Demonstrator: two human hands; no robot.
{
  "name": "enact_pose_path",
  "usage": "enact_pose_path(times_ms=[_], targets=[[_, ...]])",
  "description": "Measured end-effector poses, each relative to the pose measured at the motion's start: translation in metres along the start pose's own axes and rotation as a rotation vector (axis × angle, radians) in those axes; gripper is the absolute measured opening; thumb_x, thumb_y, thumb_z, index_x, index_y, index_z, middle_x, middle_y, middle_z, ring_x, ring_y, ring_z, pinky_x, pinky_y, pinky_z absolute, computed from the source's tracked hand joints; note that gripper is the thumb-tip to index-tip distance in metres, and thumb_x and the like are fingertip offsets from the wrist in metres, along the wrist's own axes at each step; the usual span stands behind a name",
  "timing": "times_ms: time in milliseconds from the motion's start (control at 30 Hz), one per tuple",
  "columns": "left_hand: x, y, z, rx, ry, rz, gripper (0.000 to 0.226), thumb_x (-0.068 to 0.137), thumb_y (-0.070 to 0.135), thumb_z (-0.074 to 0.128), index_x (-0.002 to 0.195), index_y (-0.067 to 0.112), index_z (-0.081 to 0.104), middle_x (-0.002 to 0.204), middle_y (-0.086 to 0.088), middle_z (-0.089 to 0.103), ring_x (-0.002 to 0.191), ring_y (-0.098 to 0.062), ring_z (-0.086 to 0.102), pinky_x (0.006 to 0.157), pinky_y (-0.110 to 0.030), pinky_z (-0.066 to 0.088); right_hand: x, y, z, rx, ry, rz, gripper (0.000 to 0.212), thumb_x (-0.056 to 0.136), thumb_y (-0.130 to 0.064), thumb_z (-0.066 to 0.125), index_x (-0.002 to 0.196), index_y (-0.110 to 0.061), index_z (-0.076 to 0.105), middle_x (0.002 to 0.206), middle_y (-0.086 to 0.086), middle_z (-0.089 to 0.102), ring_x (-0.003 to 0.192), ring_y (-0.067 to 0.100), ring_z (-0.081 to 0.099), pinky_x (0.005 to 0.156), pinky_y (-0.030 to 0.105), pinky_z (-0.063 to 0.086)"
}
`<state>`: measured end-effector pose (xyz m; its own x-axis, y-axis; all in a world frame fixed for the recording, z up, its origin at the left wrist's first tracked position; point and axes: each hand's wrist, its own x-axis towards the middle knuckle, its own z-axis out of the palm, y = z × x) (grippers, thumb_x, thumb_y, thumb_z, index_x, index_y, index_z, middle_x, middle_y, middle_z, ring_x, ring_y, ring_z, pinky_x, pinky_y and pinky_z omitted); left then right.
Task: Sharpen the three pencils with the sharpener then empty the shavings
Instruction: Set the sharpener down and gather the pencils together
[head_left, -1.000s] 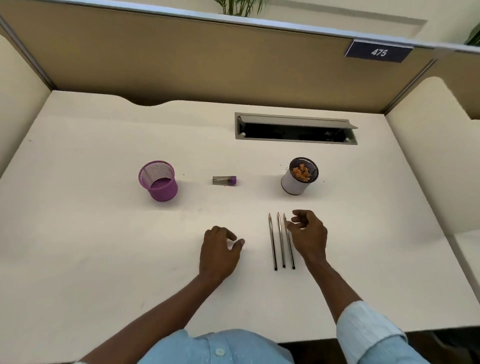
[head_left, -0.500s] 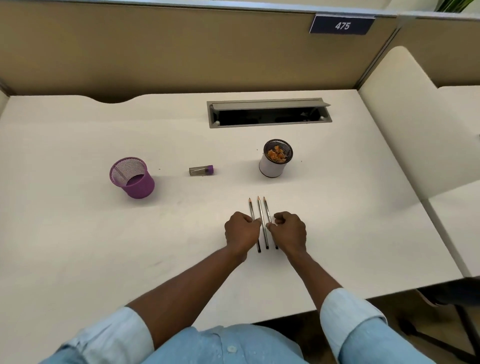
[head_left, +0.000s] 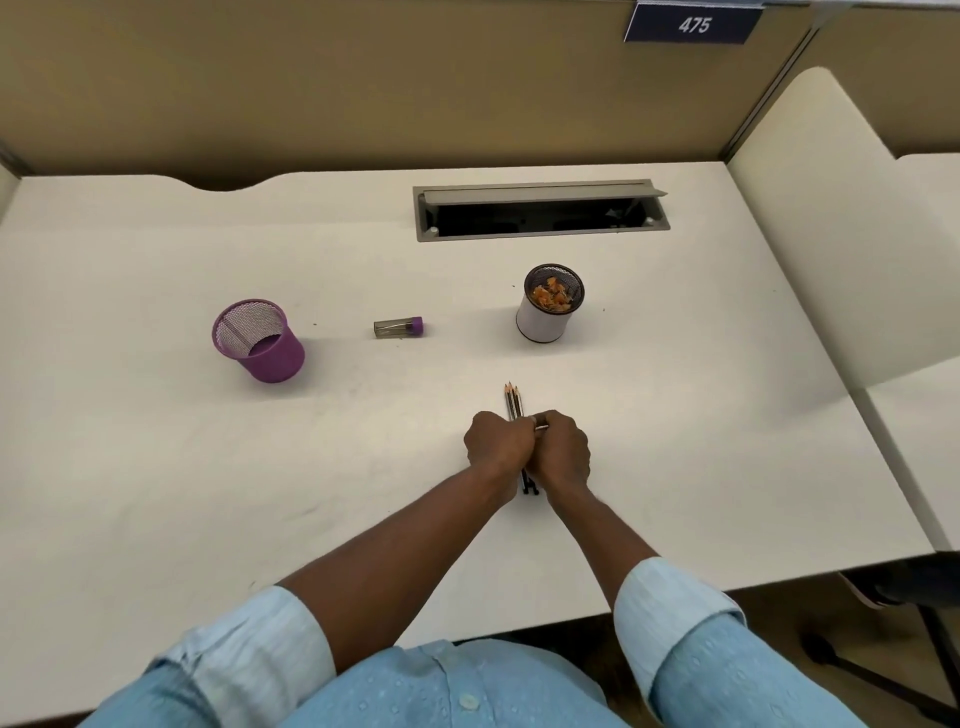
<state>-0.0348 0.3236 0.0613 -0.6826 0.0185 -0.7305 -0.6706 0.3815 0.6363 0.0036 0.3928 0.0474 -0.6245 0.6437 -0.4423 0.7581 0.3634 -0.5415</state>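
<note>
— pencils (head_left: 513, 402), where were they?
— all three were bunched side by side near the front of the desk (head_left: 156, 467), tips pointing away from me. my left hand (head_left: 498, 447) and right hand (head_left: 561, 449) gripped the bundle from either side, fingers curled round it, knuckles touching.
— and the sharpener (head_left: 398, 328)?
— it lay on its side farther back, untouched, between a purple mesh cup (head_left: 258, 340) and a white cup (head_left: 540, 325) that held orange shavings (head_left: 554, 296).
</note>
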Motion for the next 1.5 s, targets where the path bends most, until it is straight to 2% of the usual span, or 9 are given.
enact_pose_path(times_ms=[300, 500, 633, 733, 900, 1067, 1200, 1333, 1500], targets=[[-0.001, -0.001, 0.006, 0.009, 0.008, -0.019, 0.02, 0.094, 0.018, 0.073, 0.101, -0.001, 0.072, 0.094, -0.01, 0.073, 0.073, -0.018, 0.066, 0.049, -0.025, 0.046, -0.002, 0.0, -0.001, -0.004, -0.013, 0.021, 0.021, 0.091, -0.012, 0.06, 0.106, -0.017, 0.074, 0.106, 0.006, 0.076, 0.096, 0.03, 0.071, 0.074, 0.035, 0.056], [0.002, -0.003, 0.004, 0.041, 0.053, -0.026, 0.018, 0.09, 0.016, 0.077, 0.1, 0.001, 0.072, 0.096, -0.014, 0.075, 0.082, -0.027, 0.074, 0.059, -0.031, 0.058, -0.002, -0.002, -0.006, 0.057, -0.054, 0.06, 0.021, 0.086, -0.01, 0.067, 0.085, -0.03, 0.073, 0.099, 0.003, 0.079, 0.091, 0.029, 0.074, 0.07, 0.033, 0.056], [0.003, -0.006, 0.006, 0.06, 0.078, -0.005, 0.014, 0.09, 0.013, 0.073, 0.079, 0.005, 0.069, 0.087, -0.013, 0.076, 0.082, -0.029, 0.074, 0.062, -0.032, 0.056, -0.002, -0.004, -0.008, 0.055, -0.067, 0.039, 0.021, 0.087, -0.009, 0.066, 0.085, -0.028, 0.073, 0.096, 0.005, 0.079, 0.085, 0.027, 0.073, 0.064, 0.03, 0.054], [0.004, -0.01, 0.006, 0.05, 0.114, -0.002, 0.03, 0.09, 0.006, 0.068, 0.063, 0.014, 0.058, 0.072, -0.007, 0.065, 0.071, -0.026, 0.064, 0.062, -0.03, 0.05, -0.005, -0.002, -0.01, 0.04, -0.07, 0.011, 0.02, 0.088, -0.01, 0.065, 0.085, -0.029, 0.072, 0.095, 0.002, 0.078, 0.085, 0.025, 0.071, 0.064, 0.028, 0.049], [0.003, -0.01, -0.001, -0.013, 0.16, 0.001, 0.008, 0.092, 0.01, 0.071, 0.094, 0.012, 0.079, 0.096, -0.009, 0.077, 0.091, -0.029, 0.074, 0.08, -0.038, 0.065, -0.003, 0.003, -0.011, 0.127, -0.084, 0.01, 0.008, 0.084, -0.023, 0.075, 0.091, -0.026, 0.079, 0.091, -0.001, 0.08, 0.087, 0.023, 0.075, 0.075, 0.038, 0.063], [0.003, -0.015, -0.006, -0.055, 0.181, -0.02, 0.004, 0.085, 0.007, 0.08, 0.084, 0.01, 0.077, 0.093, -0.01, 0.077, 0.078, -0.025, 0.071, 0.068, -0.032, 0.061, -0.005, 0.006, -0.009, 0.133, -0.088, -0.029, 0.018, 0.085, -0.022, 0.075, 0.1, -0.025, 0.083, 0.091, 0.0, 0.081, 0.087, 0.022, 0.074, 0.076, 0.033, 0.059], [0.003, -0.021, -0.011, -0.111, 0.131, -0.037, 0.012, 0.078, 0.01, 0.09, 0.082, 0.012, 0.079, 0.091, -0.011, 0.079, 0.079, -0.028, 0.078, 0.077, -0.041, 0.069, -0.008, 0.01, -0.005, 0.155, -0.078, -0.055, 0.019, 0.086, -0.017, 0.075, 0.1, -0.024, 0.086, 0.087, 0.002, 0.082, 0.08, 0.02, 0.072, 0.068, 0.025, 0.049], [0.005, -0.023, -0.019, -0.13, 0.076, -0.015, 0.009, 0.085, 0.009, 0.086, 0.092, 0.01, 0.082, 0.095, -0.01, 0.079, 0.084, -0.024, 0.077, 0.074, -0.03, 0.065, -0.011, 0.012, -0.006, 0.263, -0.086, -0.068, 0.017, 0.085, -0.014, 0.08, 0.098, -0.023, 0.086, 0.089, -0.003, 0.083, 0.087, 0.016, 0.076, 0.076, 0.028, 0.058], [0.005, -0.025, -0.035, -0.115, 0.075, 0.084, 0.009, 0.085, 0.013, 0.087, 0.092, 0.014, 0.081, 0.094, -0.006, 0.08, 0.089, -0.024, 0.079, 0.082, -0.037, 0.067, -0.016, 0.006, -0.004, 0.351, -0.113, -0.117, 0.023, 0.085, -0.008, 0.079, 0.098, -0.026, 0.085, 0.09, -0.01, 0.082, 0.091, 0.011, 0.077, 0.086, 0.033, 0.063]])
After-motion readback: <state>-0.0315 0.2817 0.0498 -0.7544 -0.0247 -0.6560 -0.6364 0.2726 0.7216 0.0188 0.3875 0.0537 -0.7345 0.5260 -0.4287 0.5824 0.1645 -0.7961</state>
